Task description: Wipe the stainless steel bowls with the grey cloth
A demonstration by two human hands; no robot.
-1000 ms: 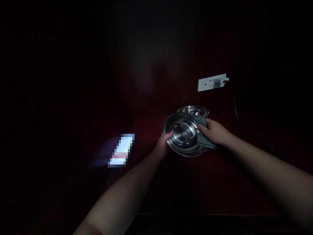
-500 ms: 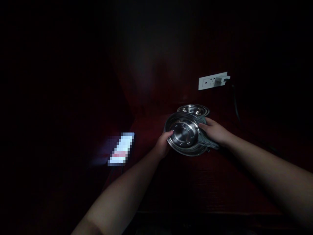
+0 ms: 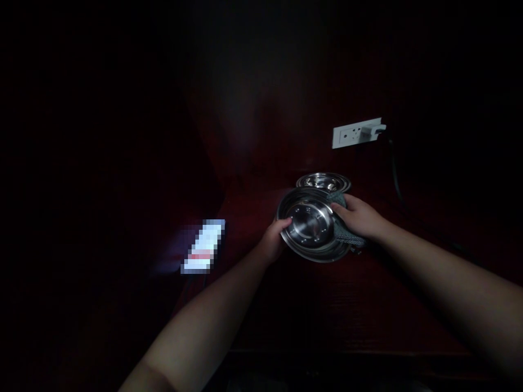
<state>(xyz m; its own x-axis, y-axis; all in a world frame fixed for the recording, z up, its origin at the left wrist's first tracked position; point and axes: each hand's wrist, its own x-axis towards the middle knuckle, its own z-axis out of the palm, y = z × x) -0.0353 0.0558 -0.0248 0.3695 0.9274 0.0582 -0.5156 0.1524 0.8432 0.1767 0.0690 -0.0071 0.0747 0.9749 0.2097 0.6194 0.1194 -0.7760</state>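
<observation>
A shiny stainless steel bowl (image 3: 309,224) is held tilted, its inside facing me. My left hand (image 3: 274,239) grips its left rim, thumb inside and fingers hidden behind. On the right side, my right hand (image 3: 359,216) is closed on a grey-green cloth (image 3: 345,234) that lies over the bowl's rim. Just behind the bowl, a second round steel dish (image 3: 322,180) rests on the dark red table (image 3: 347,305), partly covered by the first.
At the left stands a lit, blurred-out screen (image 3: 204,247). A white wall socket (image 3: 356,133) with a plug in it is at the upper right, and a dark cable (image 3: 394,171) hangs down from it. The surroundings are very dark.
The bowl and both hands have shifted very slightly to the right. Both grips look the same, with the cloth still at the bowl's right rim.
</observation>
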